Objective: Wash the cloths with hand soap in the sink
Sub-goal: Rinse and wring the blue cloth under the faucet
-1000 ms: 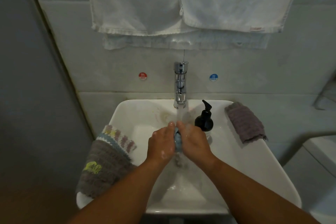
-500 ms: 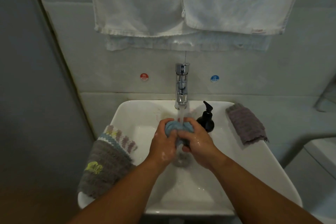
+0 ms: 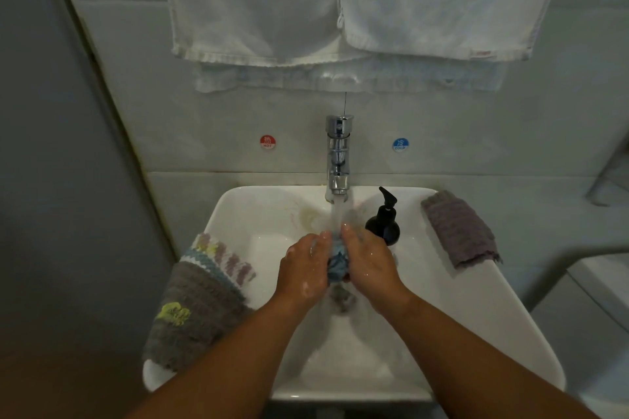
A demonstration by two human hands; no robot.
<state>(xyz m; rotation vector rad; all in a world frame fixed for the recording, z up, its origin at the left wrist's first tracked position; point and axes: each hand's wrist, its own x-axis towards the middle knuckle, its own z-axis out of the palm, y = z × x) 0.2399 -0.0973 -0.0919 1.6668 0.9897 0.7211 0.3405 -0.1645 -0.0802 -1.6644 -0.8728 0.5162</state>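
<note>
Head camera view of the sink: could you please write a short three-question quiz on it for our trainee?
1. True or false: water is running from the tap.
2. Where does the black soap dispenser stand? A) left of the tap; B) right of the tap, on the sink; C) on the floor.
3. What do the left hand and the right hand hold between them?
Key: 1 true; 2 B; 3 the blue cloth.
</note>
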